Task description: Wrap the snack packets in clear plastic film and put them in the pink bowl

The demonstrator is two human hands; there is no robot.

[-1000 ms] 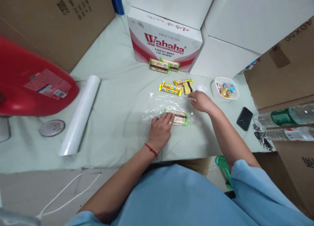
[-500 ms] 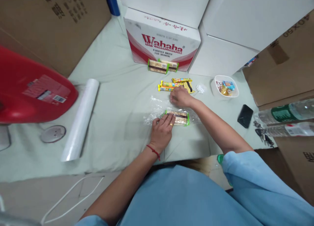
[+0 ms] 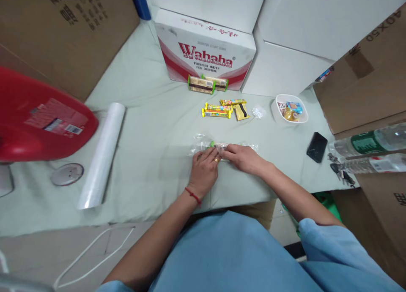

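A clear plastic film [image 3: 198, 145] lies wrinkled around a green-ended snack packet [image 3: 212, 144], which is mostly hidden under my hands. My left hand [image 3: 204, 169], with a ring and a red string bracelet, grips the packet through the film with its fingers together. From the other side, my right hand [image 3: 244, 157] presses the film down over the packet, fingers closed on the plastic and fingertips close to the left ones. Beyond them lie several thin yellow snack sticks [image 3: 216, 113] and a small yellow packet [image 3: 241, 112]. Two more green-ended packets [image 3: 201, 84] lean on the Wahaba carton [image 3: 207, 51].
To the left are a plastic film roll [image 3: 102, 156], a round disc [image 3: 67, 174] and a red jug [image 3: 47, 114]. At right stand a white tub [image 3: 290, 118] of small packets, a black phone [image 3: 317, 147], keys [image 3: 341, 173] and plastic bottles [image 3: 369, 143]. Crumpled clear plastic [image 3: 258, 112] lies beside the tub.
My right hand has come back toward me from beside the yellow snacks, bringing the film's far side over the packet. My left hand has stayed on the packet.
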